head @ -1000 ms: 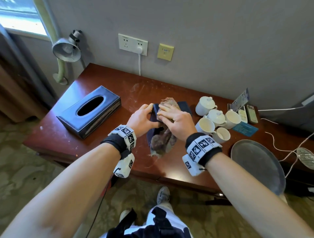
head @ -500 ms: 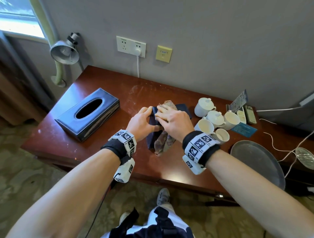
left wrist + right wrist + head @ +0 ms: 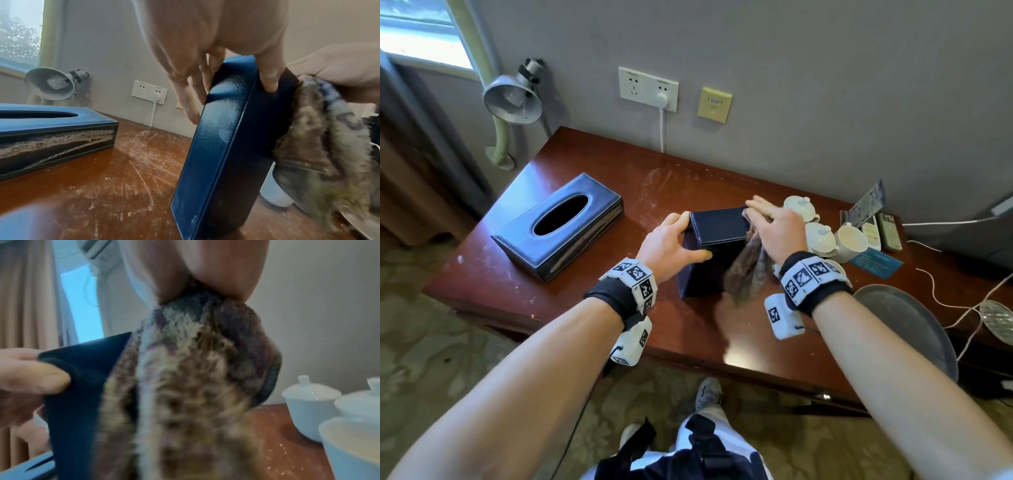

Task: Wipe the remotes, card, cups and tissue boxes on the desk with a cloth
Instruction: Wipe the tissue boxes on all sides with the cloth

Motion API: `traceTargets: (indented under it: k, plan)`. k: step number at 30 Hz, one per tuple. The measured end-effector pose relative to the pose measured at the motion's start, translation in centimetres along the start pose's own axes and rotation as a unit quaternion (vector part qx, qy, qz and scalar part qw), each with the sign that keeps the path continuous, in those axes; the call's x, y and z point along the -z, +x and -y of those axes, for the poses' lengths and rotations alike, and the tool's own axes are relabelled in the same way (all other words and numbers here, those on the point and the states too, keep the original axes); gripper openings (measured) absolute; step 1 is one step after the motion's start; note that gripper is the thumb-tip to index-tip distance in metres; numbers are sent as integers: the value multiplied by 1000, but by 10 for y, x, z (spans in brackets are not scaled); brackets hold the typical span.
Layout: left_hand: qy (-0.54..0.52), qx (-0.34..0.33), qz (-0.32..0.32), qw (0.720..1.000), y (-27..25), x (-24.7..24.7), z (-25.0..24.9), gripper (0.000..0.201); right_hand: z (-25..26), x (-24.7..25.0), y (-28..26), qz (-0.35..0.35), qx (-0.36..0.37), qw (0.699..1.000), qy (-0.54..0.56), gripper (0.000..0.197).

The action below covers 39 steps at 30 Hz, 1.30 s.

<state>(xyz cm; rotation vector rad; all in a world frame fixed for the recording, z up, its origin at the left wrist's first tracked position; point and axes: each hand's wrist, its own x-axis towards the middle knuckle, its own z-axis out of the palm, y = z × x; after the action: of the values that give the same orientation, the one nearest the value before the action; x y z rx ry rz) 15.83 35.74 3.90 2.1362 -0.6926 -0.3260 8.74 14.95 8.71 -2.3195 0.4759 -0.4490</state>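
The left hand (image 3: 671,244) has its fingers (image 3: 269,79) clamped on the upright tissue box (image 3: 717,251), now raised on end on the desk (image 3: 571,318). The right hand (image 3: 777,228), fingers straight and together, presses the cloth (image 3: 748,274) against the box's right side, having slid off its top. The 2nd tissue box (image 3: 558,226) lies unmoved at left.

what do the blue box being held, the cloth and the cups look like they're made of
Upright tissue box: likely dark blue leather or faux leather, glossy, with stitched seams along its edges.
Cloth: fuzzy looped terry, mottled brown, grey and purple.
Cups: smooth glossy white, probably glazed ceramic or porcelain.
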Motion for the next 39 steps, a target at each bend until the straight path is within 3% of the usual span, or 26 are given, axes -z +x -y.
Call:
traceTargets:
  k: [2,5,8,15,24,29,39]
  plan:
    - [-8,3,-7,1000,-1,-2,-1,72,3,-11,-2,-25,-9,1000,-5,28]
    - [-5,-3,-4,1000,-2,-2,-2,72,3,-25,-25,-66,85,990,-94,31]
    - [0,-4,-3,1000,-3,-3,1,73,-7,-20,-30,-51,131,986,-87,32]
    - [72,76,126,986,-5,-28,32,105,-15,-7,-23,-26,85,996,-14,32]
    - [74,84,104,988,23,-57,21,90,-46,35,-9,-19,-35,997,61,31]
    - [162,54,111,979,26,-39,6,86,-63,44,-3,-76,-97,984,128,29]
    - [334,41,143,931,25,-4,-11,75,-48,10,7,-148,-81,977,130,25]
